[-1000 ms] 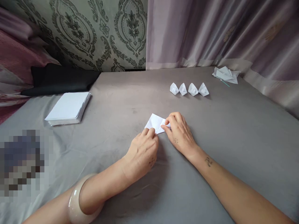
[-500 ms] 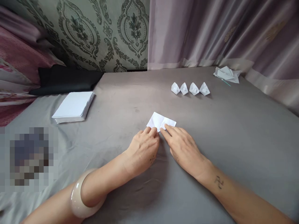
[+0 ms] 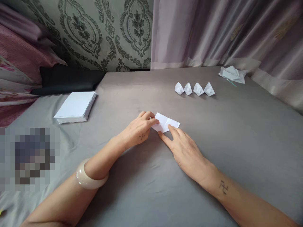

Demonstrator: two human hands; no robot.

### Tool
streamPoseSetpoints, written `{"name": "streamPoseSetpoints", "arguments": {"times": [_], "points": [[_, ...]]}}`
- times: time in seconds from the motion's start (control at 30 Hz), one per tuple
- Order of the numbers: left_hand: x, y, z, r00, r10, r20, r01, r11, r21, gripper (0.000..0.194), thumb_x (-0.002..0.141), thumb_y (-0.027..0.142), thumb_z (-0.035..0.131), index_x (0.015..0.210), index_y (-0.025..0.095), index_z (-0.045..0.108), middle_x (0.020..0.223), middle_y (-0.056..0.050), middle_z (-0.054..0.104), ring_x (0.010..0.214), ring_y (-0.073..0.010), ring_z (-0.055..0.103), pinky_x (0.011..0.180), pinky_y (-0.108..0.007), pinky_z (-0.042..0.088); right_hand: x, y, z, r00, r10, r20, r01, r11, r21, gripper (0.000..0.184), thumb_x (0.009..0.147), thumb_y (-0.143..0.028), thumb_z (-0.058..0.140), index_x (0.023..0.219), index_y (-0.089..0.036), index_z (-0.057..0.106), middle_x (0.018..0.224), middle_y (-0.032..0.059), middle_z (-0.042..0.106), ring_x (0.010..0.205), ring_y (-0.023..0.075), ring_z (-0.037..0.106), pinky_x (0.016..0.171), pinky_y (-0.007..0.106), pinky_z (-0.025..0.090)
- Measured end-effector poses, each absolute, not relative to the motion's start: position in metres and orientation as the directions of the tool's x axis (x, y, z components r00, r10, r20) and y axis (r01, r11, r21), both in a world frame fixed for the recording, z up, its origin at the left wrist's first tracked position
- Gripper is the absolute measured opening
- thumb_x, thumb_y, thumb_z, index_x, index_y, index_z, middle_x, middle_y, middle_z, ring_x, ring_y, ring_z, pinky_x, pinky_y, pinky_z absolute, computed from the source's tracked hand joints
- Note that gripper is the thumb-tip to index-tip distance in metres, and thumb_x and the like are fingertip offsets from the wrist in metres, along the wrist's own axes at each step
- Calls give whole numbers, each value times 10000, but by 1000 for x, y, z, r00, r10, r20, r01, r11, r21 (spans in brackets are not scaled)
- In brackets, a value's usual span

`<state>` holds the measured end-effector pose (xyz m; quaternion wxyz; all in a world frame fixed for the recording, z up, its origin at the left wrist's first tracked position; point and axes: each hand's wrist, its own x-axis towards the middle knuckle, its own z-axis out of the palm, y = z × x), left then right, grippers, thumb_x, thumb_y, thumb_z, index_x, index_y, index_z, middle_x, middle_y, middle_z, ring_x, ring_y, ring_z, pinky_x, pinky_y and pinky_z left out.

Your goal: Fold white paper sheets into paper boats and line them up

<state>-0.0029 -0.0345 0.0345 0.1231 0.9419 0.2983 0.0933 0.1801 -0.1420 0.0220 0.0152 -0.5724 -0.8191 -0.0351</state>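
A small folded piece of white paper (image 3: 165, 122) lies on the grey cloth in front of me, with a crease showing near its middle. My left hand (image 3: 139, 127) pinches the paper's left end between thumb and curled fingers. My right hand (image 3: 186, 145) rests at the near edge, its fingertips pressing the paper down and the thumb at the lower corner. Farther back stands a row of several folded white paper shapes (image 3: 198, 89), each with pointed tops. Part of the paper's left corner is hidden behind my left fingers.
A thick stack of white paper sheets (image 3: 75, 105) lies to the left, by a black cloth (image 3: 71, 78). At the far right are crumpled white papers (image 3: 233, 74) and a thin green stick (image 3: 231, 83). Curtains (image 3: 201, 34) hang behind. A blurred patch covers something at left.
My left hand has moved left and away from me, from the paper's near edge to its left end. My right hand stays on the paper, its thumb now farther from the fingers.
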Motion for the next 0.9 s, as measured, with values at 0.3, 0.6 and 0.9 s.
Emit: {"name": "streamPoseSetpoints", "arguments": {"times": [0.3,0.6,0.9], "points": [[-13,-12,15,877,410,250,382,-911,156,335,939,118,369,1057,191,674,1283,-58,621,1227,-247,495,989,-400,463,184,-137,25,-385,922,36,919,387,-76,673,761,92,369,1341,-209,530,1368,187,468,1244,306,483,903,401,504],[-1,-38,39,891,453,1,452,-889,-70,258,795,-3,434,893,130,632,956,-115,668,990,-247,614,859,-369,491,199,-121,15,-330,928,171,838,371,-399,427,792,21,366,1103,-156,600,1222,108,578,966,194,615,812,326,529],[16,-83,53,873,466,-143,453,-884,-114,138,817,105,465,883,138,582,887,-95,624,793,-226,592,674,-337,474,206,-117,20,-369,910,190,830,415,-373,373,837,-5,391,1051,-162,654,1161,95,631,1086,222,554,908,363,486]]}}
